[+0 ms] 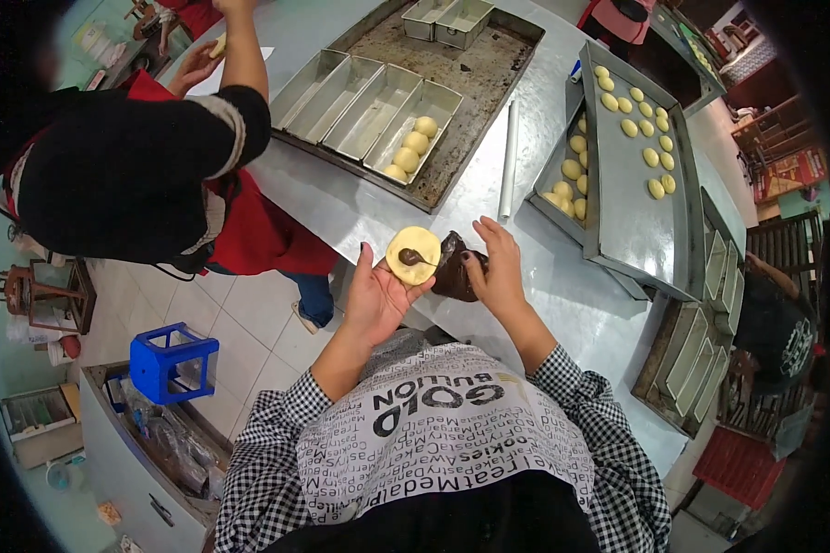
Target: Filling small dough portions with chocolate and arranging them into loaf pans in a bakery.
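Observation:
My left hand [378, 300] is palm up, holding a flattened round of yellow dough [404, 241] on its fingers. A dollop of dark brown filling [409, 257] sits near the middle of the dough, and a thin dark strand runs from it to the right. Beside it, at the table's near edge, a clear plastic bag of dark brown filling [454, 275] lies slumped. My right hand [496, 267] is over the bag's right side, fingers stretched out and apart, its thumb against the plastic. Whether the bag's tip touches the dough, I cannot tell.
Ahead, a large baking tray [489, 120] carries loaf tins [360, 115], one with several dough balls [415, 143]. A white rod [509, 161] lies beside it. Trays of dough balls [650, 157] stand right, more tins [696, 364] nearer. A co-worker [129, 175] stands close left, above a blue stool [171, 364].

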`<act>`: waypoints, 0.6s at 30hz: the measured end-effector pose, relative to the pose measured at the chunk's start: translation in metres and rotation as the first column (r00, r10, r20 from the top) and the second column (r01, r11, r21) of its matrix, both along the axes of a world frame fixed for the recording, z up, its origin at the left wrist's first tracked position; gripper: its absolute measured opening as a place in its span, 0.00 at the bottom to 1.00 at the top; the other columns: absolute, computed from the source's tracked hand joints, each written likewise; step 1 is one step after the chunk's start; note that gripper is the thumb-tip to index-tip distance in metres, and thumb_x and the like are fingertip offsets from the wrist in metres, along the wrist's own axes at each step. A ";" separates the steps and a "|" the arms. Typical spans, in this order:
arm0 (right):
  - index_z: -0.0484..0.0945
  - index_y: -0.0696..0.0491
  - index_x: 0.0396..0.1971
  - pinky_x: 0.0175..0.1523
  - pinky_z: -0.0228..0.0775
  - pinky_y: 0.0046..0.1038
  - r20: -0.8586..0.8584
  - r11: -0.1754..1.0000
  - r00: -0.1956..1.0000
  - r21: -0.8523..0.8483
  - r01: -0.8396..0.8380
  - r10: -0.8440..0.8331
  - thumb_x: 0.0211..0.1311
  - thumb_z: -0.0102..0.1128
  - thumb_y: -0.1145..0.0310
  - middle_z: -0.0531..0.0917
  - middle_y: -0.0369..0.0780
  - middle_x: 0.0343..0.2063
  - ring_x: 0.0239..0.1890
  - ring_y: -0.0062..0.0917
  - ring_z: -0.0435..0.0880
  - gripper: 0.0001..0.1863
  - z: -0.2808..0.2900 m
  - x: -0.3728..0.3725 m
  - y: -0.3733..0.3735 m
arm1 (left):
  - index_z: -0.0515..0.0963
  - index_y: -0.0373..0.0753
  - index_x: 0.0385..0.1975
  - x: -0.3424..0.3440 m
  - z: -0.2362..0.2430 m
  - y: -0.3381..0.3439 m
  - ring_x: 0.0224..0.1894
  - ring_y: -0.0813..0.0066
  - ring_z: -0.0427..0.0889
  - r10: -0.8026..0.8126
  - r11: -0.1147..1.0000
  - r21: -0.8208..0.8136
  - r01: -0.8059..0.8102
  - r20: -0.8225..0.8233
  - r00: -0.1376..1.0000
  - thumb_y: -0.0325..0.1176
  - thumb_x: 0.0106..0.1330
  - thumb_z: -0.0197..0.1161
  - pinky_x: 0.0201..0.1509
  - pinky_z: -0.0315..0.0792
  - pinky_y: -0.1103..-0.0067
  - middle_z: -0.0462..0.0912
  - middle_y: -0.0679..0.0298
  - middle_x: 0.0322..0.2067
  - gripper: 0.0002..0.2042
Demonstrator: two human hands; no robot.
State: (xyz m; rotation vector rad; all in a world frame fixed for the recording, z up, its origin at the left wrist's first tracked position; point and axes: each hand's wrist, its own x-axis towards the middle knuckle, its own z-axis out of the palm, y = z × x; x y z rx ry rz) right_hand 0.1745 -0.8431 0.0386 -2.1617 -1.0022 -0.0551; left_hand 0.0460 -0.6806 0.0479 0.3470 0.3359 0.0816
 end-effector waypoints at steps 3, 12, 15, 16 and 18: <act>0.74 0.57 0.43 0.57 0.60 0.35 -0.083 0.978 0.996 0.208 -0.026 0.044 0.52 0.54 0.76 0.70 0.48 0.52 0.54 0.39 0.69 0.16 -0.001 -0.009 -0.009 | 0.61 0.32 0.57 -0.002 0.011 -0.008 0.56 0.63 0.71 0.000 0.999 -0.033 0.002 0.048 0.999 0.60 0.67 0.35 0.59 0.67 0.67 0.69 0.53 0.55 0.35; 0.78 0.56 0.40 0.62 0.54 0.28 -0.764 0.862 0.509 0.501 0.078 0.397 0.57 0.46 0.81 0.69 0.42 0.54 0.58 0.28 0.66 0.14 0.020 -0.045 -0.045 | 0.60 0.32 0.57 -0.010 0.025 -0.055 0.56 0.65 0.71 -0.015 0.988 0.152 -0.003 0.114 0.993 0.57 0.69 0.33 0.58 0.68 0.67 0.69 0.54 0.55 0.32; 0.79 0.57 0.40 0.63 0.53 0.28 -0.809 0.862 0.442 0.487 0.138 0.387 0.57 0.45 0.81 0.69 0.40 0.55 0.58 0.26 0.65 0.15 0.027 -0.054 -0.064 | 0.60 0.31 0.57 -0.011 0.021 -0.076 0.56 0.66 0.71 0.022 0.947 0.317 -0.049 0.089 0.996 0.54 0.70 0.31 0.59 0.67 0.68 0.69 0.54 0.55 0.30; 0.79 0.56 0.40 0.64 0.51 0.28 -0.801 0.862 0.475 0.484 0.154 0.365 0.56 0.46 0.80 0.69 0.40 0.55 0.59 0.27 0.64 0.15 0.029 -0.056 -0.071 | 0.60 0.30 0.57 -0.010 0.020 -0.084 0.56 0.66 0.71 0.041 0.918 0.389 -0.073 0.089 0.995 0.53 0.71 0.30 0.59 0.67 0.68 0.69 0.54 0.55 0.30; 0.79 0.56 0.40 0.65 0.49 0.29 -0.790 0.857 0.514 0.482 0.181 0.335 0.56 0.46 0.79 0.70 0.40 0.55 0.60 0.27 0.63 0.15 0.028 -0.059 -0.084 | 0.59 0.30 0.58 -0.009 0.014 -0.096 0.56 0.66 0.71 0.028 0.895 0.441 -0.067 0.095 0.995 0.51 0.72 0.29 0.60 0.66 0.68 0.69 0.54 0.55 0.29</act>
